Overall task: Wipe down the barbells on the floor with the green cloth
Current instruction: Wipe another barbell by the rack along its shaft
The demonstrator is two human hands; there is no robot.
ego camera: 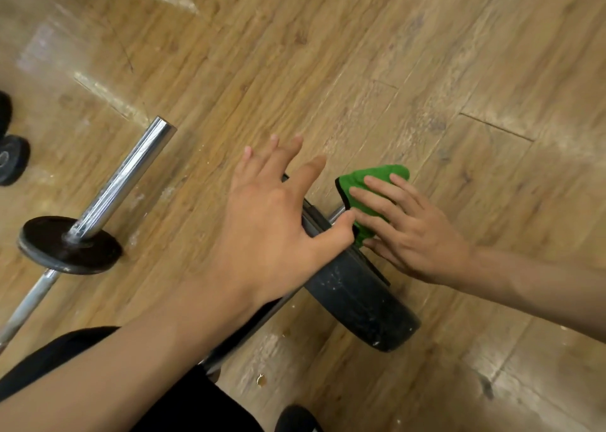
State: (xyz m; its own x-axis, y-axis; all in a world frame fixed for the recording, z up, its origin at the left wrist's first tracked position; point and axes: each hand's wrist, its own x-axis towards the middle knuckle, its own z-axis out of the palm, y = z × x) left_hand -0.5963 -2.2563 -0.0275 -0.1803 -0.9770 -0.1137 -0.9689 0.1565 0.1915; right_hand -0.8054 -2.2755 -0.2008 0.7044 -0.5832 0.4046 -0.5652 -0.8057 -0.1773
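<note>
Head view: green cloth [377, 177] bunched against the outer face of the black plate [360, 303] on the near barbell [336, 216]. It sits at about 10 o'clock from the palm of the right hand [416, 235], directly under its fingers [383, 198]. Those fingers are straight, slightly apart, pressing the cloth flat, not curled round it.

Left hand [272, 231] is at 9 o'clock of the cloth, fingers [282, 156] splayed wide over the plate's rim. Thumb tip touches or nearly touches the cloth's edge, cannot tell which. It holds nothing.

Right hand is the one on the work. Near barbell's long axis runs 7 o'clock to 1 o'clock.

Judgement: wiping strokes should follow that axis.

Plate looks dull, speckled with pale flecks.

Second barbell [128, 176], bright chrome sleeve, lies well apart at 9 o'clock on the wood floor [426, 71], no cloth on it.
</note>
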